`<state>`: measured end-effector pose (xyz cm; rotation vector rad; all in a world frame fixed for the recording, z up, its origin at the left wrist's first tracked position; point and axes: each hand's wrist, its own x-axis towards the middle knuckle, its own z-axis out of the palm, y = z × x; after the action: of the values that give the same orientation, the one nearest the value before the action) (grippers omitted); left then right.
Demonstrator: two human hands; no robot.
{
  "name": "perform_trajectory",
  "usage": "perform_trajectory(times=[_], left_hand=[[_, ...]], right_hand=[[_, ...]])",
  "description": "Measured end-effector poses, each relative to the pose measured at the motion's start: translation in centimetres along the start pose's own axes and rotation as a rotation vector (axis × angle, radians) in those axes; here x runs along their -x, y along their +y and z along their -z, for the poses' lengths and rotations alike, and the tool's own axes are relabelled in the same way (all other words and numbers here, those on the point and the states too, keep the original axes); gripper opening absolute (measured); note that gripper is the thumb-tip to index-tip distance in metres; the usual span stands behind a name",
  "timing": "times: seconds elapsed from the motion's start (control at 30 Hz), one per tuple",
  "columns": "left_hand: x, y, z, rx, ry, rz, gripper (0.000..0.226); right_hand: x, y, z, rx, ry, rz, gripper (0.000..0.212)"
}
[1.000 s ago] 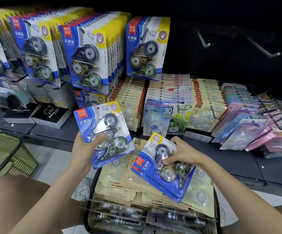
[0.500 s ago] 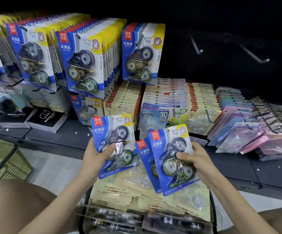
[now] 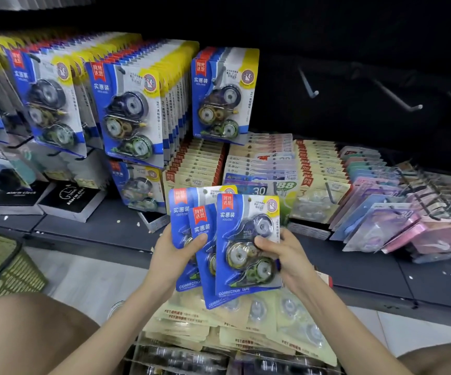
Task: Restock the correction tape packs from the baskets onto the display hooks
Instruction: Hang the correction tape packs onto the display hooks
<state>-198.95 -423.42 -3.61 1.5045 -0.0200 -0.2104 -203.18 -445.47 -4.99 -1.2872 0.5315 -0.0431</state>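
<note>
Step in hand: gathering, by my reading. Three blue correction tape packs (image 3: 202,234) are fanned together, none of them on a hook yet.
Grip, left: the left hand (image 3: 174,257) grasps the rear of the fan from its left edge, thumb laid across the card faces.
Grip, right: the right hand (image 3: 286,255) grips the front pack (image 3: 246,228) at its right edge, thumb pressed over the blister.
Middle card: sandwiched between the other two; I cannot tell which hand carries it.
Position of the fan: held in the air above the basket (image 3: 133,355) and below the hanging display, touching neither.
Basket contents: cream packs (image 3: 235,323) in loose layers (a different product, clear blisters showing).
Display: full rows (image 3: 127,112) of the same blue card hang on the left. A short row (image 3: 224,96) hangs just right of them, and bare hooks (image 3: 309,86) stick out of the dark panel further right.
Next move calls for: squaring the fan so the hang holes at the card tops line up, then lifting it to a hook and threading it over the upturned tip. The short row looks the likeliest home, though a bare hook would serve.
Watch for: offset holes snagging on the tip, and glossy cards sliding apart in the lift.
Also about: a green basket (image 3: 0,266) at far left.
</note>
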Motion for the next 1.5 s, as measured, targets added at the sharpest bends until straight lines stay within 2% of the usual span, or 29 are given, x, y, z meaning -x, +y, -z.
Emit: perform_trajectory(times=[0.2, 0.37, 0.5, 0.7, 0.9, 1.27, 1.5], left_hand=[[-0.4, 2.2, 1.2, -0.098, 0.134, -0.111, 0.026], [-1.5, 6.3, 2.8, -0.254, 0.152, -0.317, 0.034], [-3.4, 10.1, 3.6, -0.208, 0.255, -0.494, 0.034], [-6.1, 14.9, 6.5, -0.080, 0.399, -0.680, 0.038], [-8.4, 16.5, 9.1, 0.116, 0.490, -0.756, 0.038], [-8.8, 15.6, 9.7, 0.130, 0.469, -0.744, 0.036], [-9.3, 15.3, 9.5, 0.177, 0.474, -0.708, 0.036]], right_hand=[[-0.6, -2.8, 0.7, 0.052, 0.109, 0.085, 0.053], [-0.5, -7.4, -0.3, 0.166, 0.136, 0.344, 0.044], [0.0, -11.8, -3.4, 0.261, 0.088, 0.579, 0.030], [-1.3, -16.0, -7.2, 0.343, 0.135, 0.754, 0.024], [-2.9, -17.1, -10.3, 0.392, 0.109, 0.762, 0.028], [-3.7, -16.8, -10.8, 0.377, 0.217, 0.768, 0.026], [-8.2, -16.3, -12.0, 0.343, 0.226, 0.633, 0.013]])
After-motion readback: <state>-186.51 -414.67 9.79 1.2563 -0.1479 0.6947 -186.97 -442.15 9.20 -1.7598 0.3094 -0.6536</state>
